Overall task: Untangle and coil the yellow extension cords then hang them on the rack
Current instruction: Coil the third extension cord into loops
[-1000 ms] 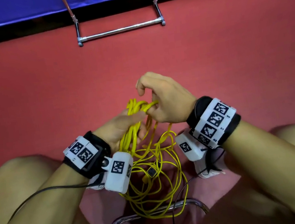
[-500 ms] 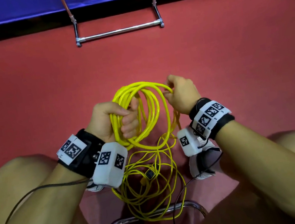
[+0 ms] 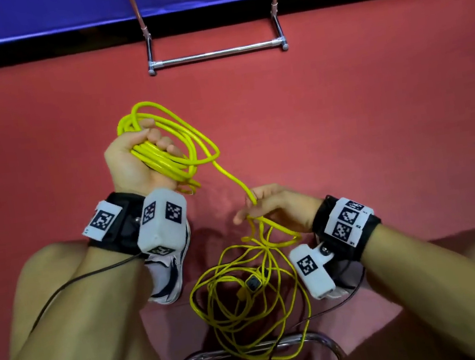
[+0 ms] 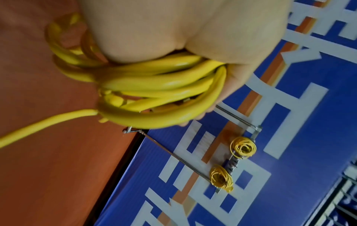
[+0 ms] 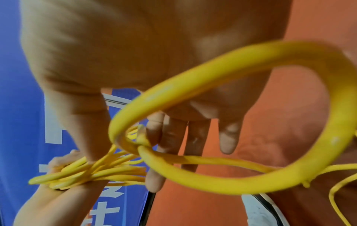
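Yellow cord [image 3: 231, 177] | left hand [image 3: 136, 163] grips coil [image 3: 165, 156] | right hand [image 3: 271, 208], fingers loosely spread, feeds strand | remainder tangled on floor [image 3: 373, 115] | risk: loose loops may snag, knotting when pulled

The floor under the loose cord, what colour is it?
Red floor, plain and unpatterned; clearest in the head view.

The rack [image 3: 216, 52] is cut off by the top edge in the head view, so its upper bar is out of sight. The left hand [image 3: 136, 163] covers the middle of the coil [image 3: 166, 159]. In the right wrist view the cord [image 5: 231, 76] near the lens is blurred, and whether the right hand [image 3: 273, 208] pinches it cannot be told. The chair frame [image 3: 254, 351] disappears behind the legs.
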Demonstrator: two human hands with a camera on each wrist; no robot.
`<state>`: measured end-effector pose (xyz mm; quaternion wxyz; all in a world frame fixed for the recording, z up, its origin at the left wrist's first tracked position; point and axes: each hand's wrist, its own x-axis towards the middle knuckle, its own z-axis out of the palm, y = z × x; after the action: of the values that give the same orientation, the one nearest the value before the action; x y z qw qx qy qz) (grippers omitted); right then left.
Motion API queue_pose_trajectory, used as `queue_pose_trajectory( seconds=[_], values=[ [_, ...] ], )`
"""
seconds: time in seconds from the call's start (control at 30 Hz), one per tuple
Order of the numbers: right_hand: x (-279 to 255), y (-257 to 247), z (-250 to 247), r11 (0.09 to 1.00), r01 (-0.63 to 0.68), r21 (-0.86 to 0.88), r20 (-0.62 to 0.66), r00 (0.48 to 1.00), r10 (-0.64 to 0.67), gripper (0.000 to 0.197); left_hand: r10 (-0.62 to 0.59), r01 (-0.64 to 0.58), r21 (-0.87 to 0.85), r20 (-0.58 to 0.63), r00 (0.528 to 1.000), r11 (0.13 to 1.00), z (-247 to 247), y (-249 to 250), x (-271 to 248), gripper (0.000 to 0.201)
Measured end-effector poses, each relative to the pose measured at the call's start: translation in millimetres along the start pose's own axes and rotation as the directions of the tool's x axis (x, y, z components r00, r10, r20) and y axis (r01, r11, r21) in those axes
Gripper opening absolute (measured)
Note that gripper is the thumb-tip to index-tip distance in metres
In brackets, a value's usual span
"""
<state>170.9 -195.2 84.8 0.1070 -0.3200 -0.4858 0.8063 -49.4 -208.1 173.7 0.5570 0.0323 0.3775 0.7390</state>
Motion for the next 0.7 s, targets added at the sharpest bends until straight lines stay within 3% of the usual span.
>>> queue_pose_trajectory(
  seconds=[0.1, 0.17, 0.3, 0.43, 0.5, 0.6, 0.67, 0.7],
  values=[
    [-2.4, 3.8, -3.6, 0.999, -0.014, 0.049, 0.029, 1.0, 0.012, 0.031, 0.089, -0.086, 0.062, -0.048, 0.995, 0.994, -4.1, 3.1, 5.0, 0.016],
    [-6.0, -1.0, -5.7, 0.998, -0.018, 0.052, 0.03, 0.999, 0.016, 0.031, 0.131, -0.123, 0.11, -0.078, 0.988, 0.986, -8.6, 0.9, 12.3, 0.02],
    [-9.2, -1.4, 3.6, 0.983, -0.034, -0.179, -0.024, 0.999, 0.031, 0.008, 0.269, -0.243, 0.272, -0.062, 0.961, 0.931, -12.6, -16.9, 17.5, 0.023],
    [-13.5, 9.3, 17.6, 0.901, -0.073, -0.427, -0.019, 0.997, 0.071, 0.023, 0.337, -0.31, 0.5, 0.038, 0.941, 0.809, -12.9, -34.4, 13.9, 0.032],
    [-12.9, 7.5, 24.1, 0.883, -0.046, -0.467, -0.029, 0.999, 0.037, 0.024, 0.287, -0.309, 0.65, 0.144, 0.947, 0.695, -15.4, -39.1, 11.6, 0.038],
    [-10.1, -0.6, 21.7, 0.941, -0.035, -0.336, -0.067, 0.998, 0.013, 0.02, 0.12, -0.325, 0.855, 0.302, 0.946, 0.403, -17.2, -46.5, 4.8, 0.037],
    [-10.8, -7.4, 17.4, 0.936, 0.005, -0.353, -0.016, 1.0, -0.011, 0.017, -0.003, -0.365, 0.909, 0.373, 0.928, 0.203, -15.1, -50.4, -1.1, 0.024],
    [-11.7, -10.1, 16.4, 0.927, 0.044, -0.372, 0.011, 0.999, -0.043, 0.017, -0.075, -0.37, 0.917, 0.383, 0.921, 0.151, -14.7, -50.9, -2.4, 0.01]
  ],
)
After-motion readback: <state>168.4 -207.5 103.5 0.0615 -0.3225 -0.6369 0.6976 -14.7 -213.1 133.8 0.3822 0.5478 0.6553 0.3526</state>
